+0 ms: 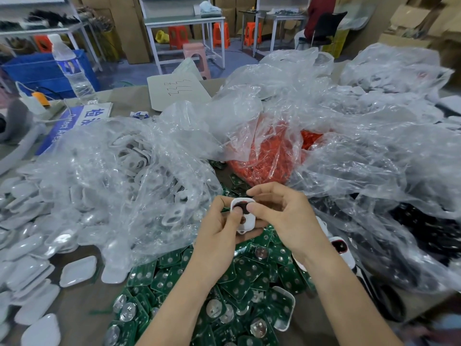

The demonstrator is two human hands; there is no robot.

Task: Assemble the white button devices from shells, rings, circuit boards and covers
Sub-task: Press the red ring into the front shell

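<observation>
My left hand (222,228) grips a white shell (245,221) from below and the side, thumb near its round opening. My right hand (284,213) pinches a dark round piece (243,207) at that opening, thumb and forefinger on it. Both hands hover above a heap of green circuit boards (239,278). A bag of red rings (264,158) lies just behind the hands. White covers (78,270) are spread over the table at the left. An assembled white device with a red button (343,248) lies right of my right wrist.
Crumpled clear plastic bags (139,171) of white shells fill the left and middle, more bags (374,151) with dark parts the right. A water bottle (72,68) and a blue sign (72,123) stand at the back left. A person sits at a far bench.
</observation>
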